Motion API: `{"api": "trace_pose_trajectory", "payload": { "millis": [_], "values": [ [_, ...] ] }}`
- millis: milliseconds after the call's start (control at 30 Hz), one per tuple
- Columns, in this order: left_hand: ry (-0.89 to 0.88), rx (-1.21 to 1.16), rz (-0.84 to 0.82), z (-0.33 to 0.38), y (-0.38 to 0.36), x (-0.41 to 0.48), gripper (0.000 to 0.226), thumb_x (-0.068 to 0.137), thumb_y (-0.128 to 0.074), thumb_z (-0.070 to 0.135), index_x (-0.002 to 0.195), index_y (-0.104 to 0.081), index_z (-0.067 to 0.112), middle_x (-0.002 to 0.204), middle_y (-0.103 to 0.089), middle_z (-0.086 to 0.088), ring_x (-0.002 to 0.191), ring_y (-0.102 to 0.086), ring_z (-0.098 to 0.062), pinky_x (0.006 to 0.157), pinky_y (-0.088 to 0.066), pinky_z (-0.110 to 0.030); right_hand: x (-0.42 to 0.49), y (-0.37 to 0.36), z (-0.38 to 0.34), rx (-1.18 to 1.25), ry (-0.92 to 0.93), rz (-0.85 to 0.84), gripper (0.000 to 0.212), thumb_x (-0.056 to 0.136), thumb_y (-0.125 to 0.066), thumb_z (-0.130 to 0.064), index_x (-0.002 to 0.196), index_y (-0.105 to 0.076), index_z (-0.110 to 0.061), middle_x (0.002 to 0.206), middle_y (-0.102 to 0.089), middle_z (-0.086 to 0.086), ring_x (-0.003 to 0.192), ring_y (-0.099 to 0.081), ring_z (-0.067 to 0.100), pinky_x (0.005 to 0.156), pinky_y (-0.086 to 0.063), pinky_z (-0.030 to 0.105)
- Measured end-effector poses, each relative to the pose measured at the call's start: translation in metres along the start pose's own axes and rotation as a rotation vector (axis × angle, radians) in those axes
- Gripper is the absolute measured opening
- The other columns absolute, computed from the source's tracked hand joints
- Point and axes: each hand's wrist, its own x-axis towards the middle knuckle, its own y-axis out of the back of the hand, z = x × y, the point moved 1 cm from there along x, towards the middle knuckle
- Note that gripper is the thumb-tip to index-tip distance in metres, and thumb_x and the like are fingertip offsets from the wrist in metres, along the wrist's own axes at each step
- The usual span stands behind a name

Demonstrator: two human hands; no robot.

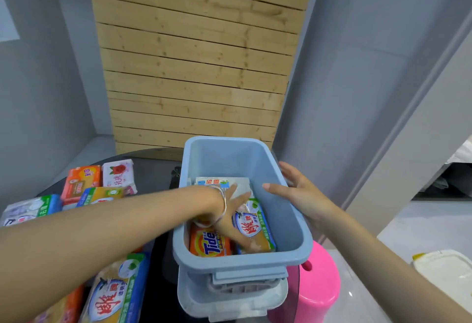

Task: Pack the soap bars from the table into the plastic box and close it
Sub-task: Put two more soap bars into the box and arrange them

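Note:
A blue plastic box [242,262] stands open on a dark table [158,169]. Inside lie an orange Tide soap bar [208,244], a white-wrapped bar [217,182] at the back, and a yellow bar in a blue-green wrapper [256,225]. My left hand [227,210], with a bracelet on the wrist, reaches down into the box, thumb and fingers around the yellow bar. My right hand [298,195] rests on the box's right rim, thumb inside, fingers spread. Several wrapped bars remain on the table to the left, among them an orange one [80,183], a pink rose one [118,173] and a large near one [117,289].
A pale translucent lid [229,299] lies under the box's near end. A pink stool [319,279] stands right of the table, below its edge. A white container [444,269] sits on the floor at far right. A wooden slat panel [196,67] rises behind the table.

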Motion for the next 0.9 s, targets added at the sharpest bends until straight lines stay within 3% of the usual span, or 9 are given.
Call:
{"api": "trace_pose_trajectory", "payload": {
  "millis": [67,133,333,500,700,900],
  "values": [
    [0.014,0.026,-0.037,0.002,-0.009,0.006,0.12,0.061,-0.053,0.082,0.137,0.031,0.043,0.153,0.034,0.0,0.146,0.006,-0.036,0.118,-0.008,-0.052,-0.003,-0.007,0.009,0.274,-0.138,-0.037,0.052,0.081,-0.071,-0.016,0.129,-0.052,-0.023,0.124,-0.064,0.008,0.102,-0.067,0.029,0.082,-0.056,0.039],
    [0.005,0.033,-0.029,0.004,-0.01,0.007,0.119,0.062,-0.055,0.079,0.136,0.032,0.045,0.152,0.036,0.0,0.146,0.004,-0.037,0.118,-0.01,-0.053,-0.002,-0.007,0.013,0.36,-0.14,-0.035,0.047,0.082,-0.069,-0.015,0.126,-0.055,-0.021,0.12,-0.066,0.011,0.094,-0.068,0.03,0.075,-0.057,0.036],
    [0.042,0.015,-0.013,-0.003,-0.005,0.01,0.125,0.058,-0.059,0.079,0.136,0.031,0.045,0.155,0.03,0.001,0.146,-0.003,-0.035,0.116,-0.015,-0.055,0.002,-0.008,0.017,0.395,-0.131,-0.008,0.046,0.081,-0.069,-0.014,0.124,-0.056,-0.019,0.118,-0.067,0.013,0.089,-0.068,0.029,0.073,-0.057,0.035],
    [0.009,0.024,-0.043,-0.004,-0.001,0.005,0.127,0.061,-0.061,0.075,0.141,0.029,0.036,0.159,0.016,0.001,0.147,-0.003,-0.03,0.118,-0.014,-0.052,0.001,-0.007,0.02,0.374,-0.143,-0.01,0.045,0.08,-0.07,-0.018,0.123,-0.057,-0.019,0.117,-0.066,0.015,0.094,-0.068,0.033,0.078,-0.056,0.04],
    [0.021,0.173,-0.056,-0.001,-0.012,-0.004,0.126,0.074,-0.073,0.042,0.137,0.036,0.036,0.156,0.027,0.0,0.146,0.0,-0.038,0.115,-0.011,-0.053,0.002,-0.006,0.02,0.379,-0.128,-0.048,0.043,0.079,-0.071,-0.019,0.12,-0.059,-0.021,0.117,-0.067,0.013,0.094,-0.069,0.033,0.072,-0.058,0.037],
    [0.007,0.159,-0.028,-0.005,-0.008,-0.001,0.125,0.072,-0.073,0.048,0.138,0.032,0.039,0.158,0.02,0.003,0.147,-0.003,-0.035,0.116,-0.012,-0.054,0.002,-0.006,0.018,0.407,-0.124,-0.068,0.041,0.08,-0.07,-0.013,0.119,-0.06,-0.019,0.113,-0.069,0.014,0.083,-0.07,0.029,0.065,-0.06,0.034]
  ]
}}
